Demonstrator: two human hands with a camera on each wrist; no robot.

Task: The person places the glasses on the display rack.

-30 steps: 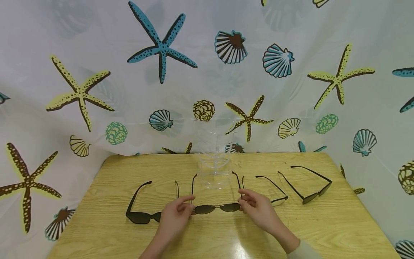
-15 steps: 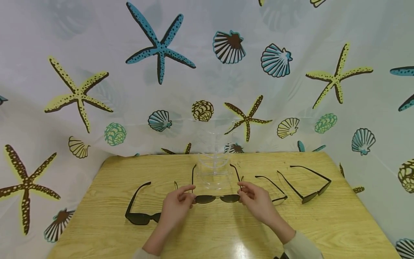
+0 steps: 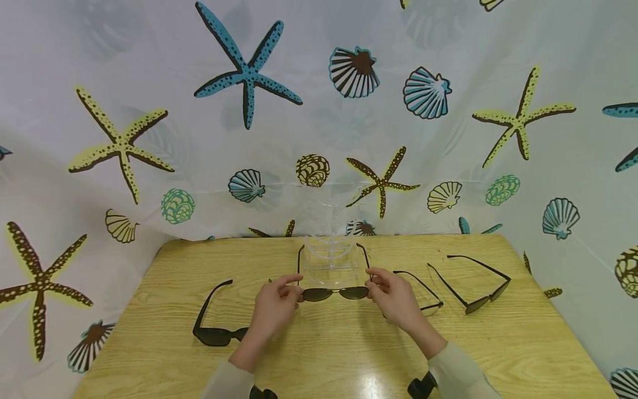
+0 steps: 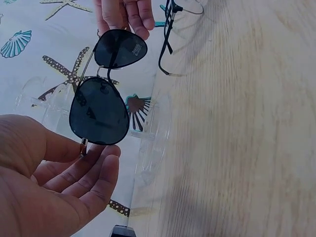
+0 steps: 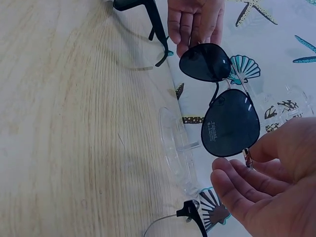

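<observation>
Dark-lensed aviator sunglasses with thin metal frame (image 3: 335, 293) held above the light wooden table (image 3: 349, 354), temples open and pointing away from the person, toward the clear plastic display stand (image 3: 330, 260) just behind. Left hand (image 3: 273, 308) pinches the frame's left hinge end between thumb and fingers; right hand (image 3: 395, 300) pinches the right end likewise. Lenses face the person. On the table: chunky black plastic sunglasses (image 3: 213, 327) left of the left hand; thin-rimmed clear glasses (image 3: 423, 293) and black-framed sunglasses (image 3: 476, 285) to the right.
</observation>
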